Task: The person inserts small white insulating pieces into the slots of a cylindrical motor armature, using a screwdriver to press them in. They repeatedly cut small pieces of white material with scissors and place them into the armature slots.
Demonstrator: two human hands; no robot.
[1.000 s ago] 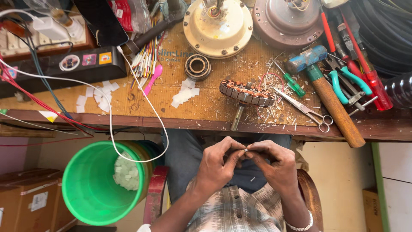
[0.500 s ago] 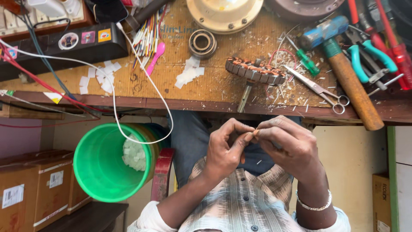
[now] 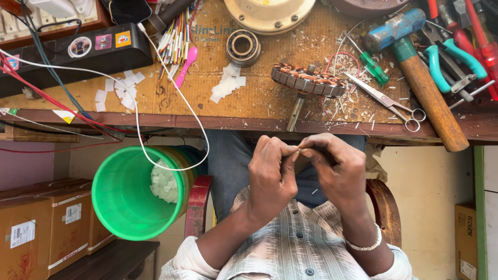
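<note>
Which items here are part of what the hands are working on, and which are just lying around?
In hand:
left hand and right hand, fingertips pinched together on something too small to identify
wound stator, nearest on the bench edge

Lying about:
hammer
scissors
bearing
green bucket
white cable

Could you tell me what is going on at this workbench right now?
A seated person pinches something tiny between the left hand and right hand, held together just below the bench edge; what it is cannot be told. On the bench lie a copper-wound stator, scissors and a hammer. A green bucket stands below.
</note>
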